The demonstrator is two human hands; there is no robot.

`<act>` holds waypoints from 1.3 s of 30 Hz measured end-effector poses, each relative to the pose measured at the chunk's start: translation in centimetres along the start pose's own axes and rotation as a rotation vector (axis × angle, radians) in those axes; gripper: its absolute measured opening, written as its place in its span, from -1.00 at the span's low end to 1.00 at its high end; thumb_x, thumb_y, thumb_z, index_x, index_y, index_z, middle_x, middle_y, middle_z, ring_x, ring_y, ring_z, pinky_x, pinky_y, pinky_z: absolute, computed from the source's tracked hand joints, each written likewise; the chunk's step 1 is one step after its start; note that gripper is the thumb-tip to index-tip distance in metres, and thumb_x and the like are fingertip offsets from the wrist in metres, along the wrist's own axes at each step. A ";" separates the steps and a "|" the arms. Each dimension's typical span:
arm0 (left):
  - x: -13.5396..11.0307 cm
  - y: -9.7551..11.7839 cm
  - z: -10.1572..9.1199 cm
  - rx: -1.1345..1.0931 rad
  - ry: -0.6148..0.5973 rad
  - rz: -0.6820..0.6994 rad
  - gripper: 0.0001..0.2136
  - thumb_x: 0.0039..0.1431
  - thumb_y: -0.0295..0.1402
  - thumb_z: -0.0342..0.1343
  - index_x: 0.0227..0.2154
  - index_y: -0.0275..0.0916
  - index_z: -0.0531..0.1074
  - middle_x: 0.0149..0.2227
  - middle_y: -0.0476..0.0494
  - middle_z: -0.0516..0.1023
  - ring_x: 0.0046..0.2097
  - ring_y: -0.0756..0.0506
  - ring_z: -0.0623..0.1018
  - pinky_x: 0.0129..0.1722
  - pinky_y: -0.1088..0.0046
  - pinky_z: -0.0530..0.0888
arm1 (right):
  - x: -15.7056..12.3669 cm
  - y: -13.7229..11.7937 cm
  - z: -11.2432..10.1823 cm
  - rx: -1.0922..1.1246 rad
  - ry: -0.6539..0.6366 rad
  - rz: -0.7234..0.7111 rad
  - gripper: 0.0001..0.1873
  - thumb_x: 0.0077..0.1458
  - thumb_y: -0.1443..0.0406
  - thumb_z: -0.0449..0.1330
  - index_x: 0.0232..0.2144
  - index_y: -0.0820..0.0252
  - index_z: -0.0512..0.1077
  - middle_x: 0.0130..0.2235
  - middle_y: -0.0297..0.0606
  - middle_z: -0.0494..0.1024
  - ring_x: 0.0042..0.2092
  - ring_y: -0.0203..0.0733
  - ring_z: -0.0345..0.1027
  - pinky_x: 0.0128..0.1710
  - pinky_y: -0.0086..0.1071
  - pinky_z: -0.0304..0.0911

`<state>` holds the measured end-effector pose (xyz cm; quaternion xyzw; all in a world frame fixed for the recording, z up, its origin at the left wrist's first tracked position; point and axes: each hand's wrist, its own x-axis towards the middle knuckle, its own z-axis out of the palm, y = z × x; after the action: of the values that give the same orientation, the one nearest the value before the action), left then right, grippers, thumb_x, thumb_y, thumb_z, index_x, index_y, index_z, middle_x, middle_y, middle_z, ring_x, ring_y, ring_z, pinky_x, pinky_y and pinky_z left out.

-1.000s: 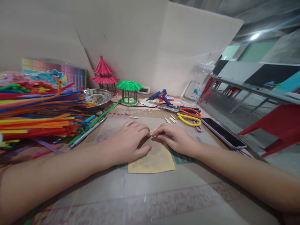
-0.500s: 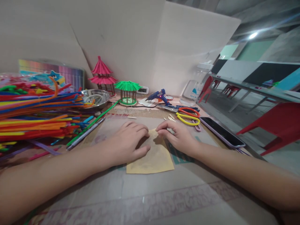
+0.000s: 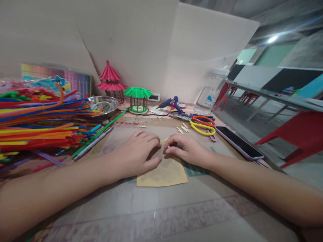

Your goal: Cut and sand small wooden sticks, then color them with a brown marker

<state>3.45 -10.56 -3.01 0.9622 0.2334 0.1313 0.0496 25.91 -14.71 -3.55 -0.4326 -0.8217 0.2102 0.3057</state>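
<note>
Head view, left hand spread over sheet, right hand pinching pale bit, markers in case

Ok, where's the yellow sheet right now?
Head view, just below centre: the yellow sheet lies on the work surface between the left hand and right hand, which both hide part of it.

Bare forearms, bare wrists
</note>
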 end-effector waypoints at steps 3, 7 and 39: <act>0.0 0.0 0.0 0.003 0.001 0.002 -0.75 0.26 -0.21 0.05 -0.16 -0.26 0.48 -0.08 -0.22 0.55 -0.02 -0.25 0.51 0.08 0.07 0.36 | 0.0 0.1 0.1 -0.020 0.002 -0.041 -0.91 0.24 0.39 0.21 -0.32 0.18 0.52 -0.29 -0.28 0.61 -0.25 -0.24 0.44 -0.19 -0.38 0.29; 0.0 0.0 -0.1 0.007 0.003 0.004 -0.74 0.27 -0.21 0.04 -0.16 -0.27 0.48 -0.08 -0.23 0.55 -0.02 -0.25 0.51 0.09 0.07 0.37 | 0.1 0.5 0.4 -0.099 -0.009 -0.094 -0.88 0.26 0.38 0.20 -0.35 0.19 0.50 -0.31 -0.26 0.58 -0.23 -0.21 0.42 -0.17 -0.35 0.27; 0.1 0.1 -0.1 0.022 -0.004 0.001 -0.73 0.24 -0.21 0.08 -0.14 -0.30 0.49 -0.06 -0.25 0.55 -0.01 -0.27 0.51 0.08 0.07 0.36 | -0.2 0.6 0.1 -0.434 0.042 -0.242 -0.79 0.33 0.37 0.10 -0.37 0.25 0.45 -0.35 -0.16 0.50 -0.27 -0.12 0.30 -0.25 -0.29 0.19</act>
<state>3.55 -10.60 -2.84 0.9631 0.2343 0.1266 0.0395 26.27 -14.55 -4.00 -0.3909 -0.8869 -0.0182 0.2456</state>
